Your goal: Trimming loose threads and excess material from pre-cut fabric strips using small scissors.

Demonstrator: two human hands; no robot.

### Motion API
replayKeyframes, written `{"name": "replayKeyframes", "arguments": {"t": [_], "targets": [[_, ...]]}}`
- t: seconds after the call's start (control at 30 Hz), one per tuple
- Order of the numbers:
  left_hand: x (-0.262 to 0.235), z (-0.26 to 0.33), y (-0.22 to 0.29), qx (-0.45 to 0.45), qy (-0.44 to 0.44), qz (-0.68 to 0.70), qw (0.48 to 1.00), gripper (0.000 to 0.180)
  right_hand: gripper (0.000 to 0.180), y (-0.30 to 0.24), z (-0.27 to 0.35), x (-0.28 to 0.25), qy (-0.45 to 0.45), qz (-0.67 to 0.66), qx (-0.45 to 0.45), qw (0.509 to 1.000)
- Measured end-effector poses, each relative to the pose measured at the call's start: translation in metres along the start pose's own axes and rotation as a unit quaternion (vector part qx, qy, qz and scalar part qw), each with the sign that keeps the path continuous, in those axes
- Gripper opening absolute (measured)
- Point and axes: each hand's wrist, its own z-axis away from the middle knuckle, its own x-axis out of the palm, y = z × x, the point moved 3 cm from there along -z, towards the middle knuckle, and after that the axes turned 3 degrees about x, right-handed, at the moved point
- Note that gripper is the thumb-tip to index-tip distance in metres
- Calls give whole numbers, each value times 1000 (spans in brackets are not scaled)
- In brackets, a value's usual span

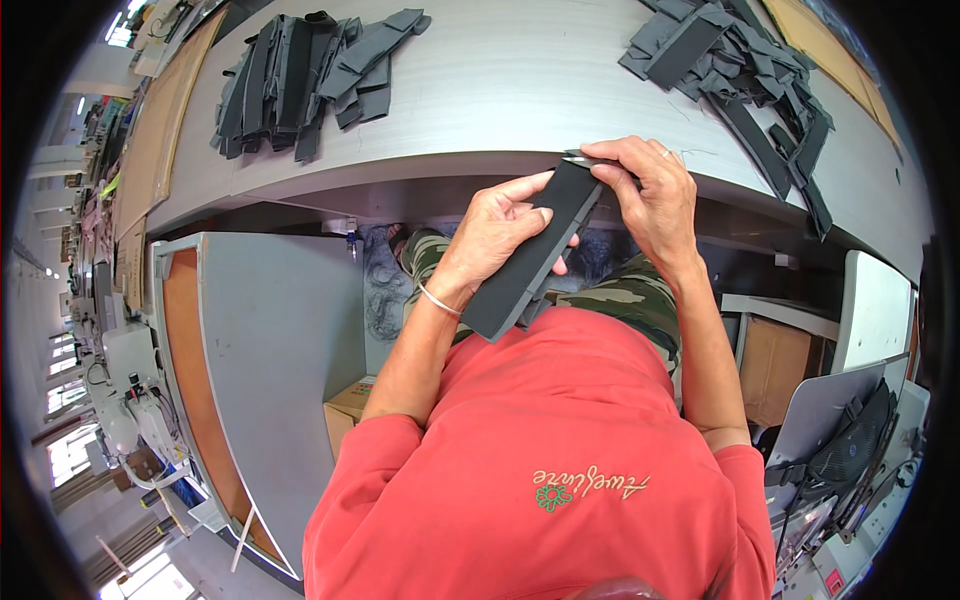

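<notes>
Head view: the left hand [497, 232] grips a dark grey padded strip [535, 255] around its middle, fingers curled behind it and thumb laid along its face, apparently to steady it. The right hand [650, 190] pinches the strip's upper end between thumb and fingertips, with a small metal tool [580, 157], probably snips, at that end; the blades are too small to make out. The strip slants from the edge of the grey worktable [480, 90] down toward the lap, held clear of the surface, likely so the end can be worked freely.

A stack of like strips [300, 75] lies at the table's upper left, laid roughly side by side. A looser heap of strips [740, 70] sits upper right, well apart. A cardboard box [348, 412] stands beneath; its contents are hidden.
</notes>
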Motion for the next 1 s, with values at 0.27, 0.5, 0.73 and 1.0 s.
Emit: {"name": "replayKeyframes", "arguments": {"t": [0.27,0.5,0.73,1.0], "targets": [[-6,-6,-11,41,-14,82,996,31,19,20,11,3,0,-245,193,950],[-11,-7,-15,57,-6,78,995,32,34,10,25,6,-62,-270,186,943],[-2,-3,-7,129,1,35,991,54,23,7,30,-1,-83,-251,174,949],[3,-2,-6,201,6,-74,977,56,17,-7,32,-1,-100,-180,167,964]]}}
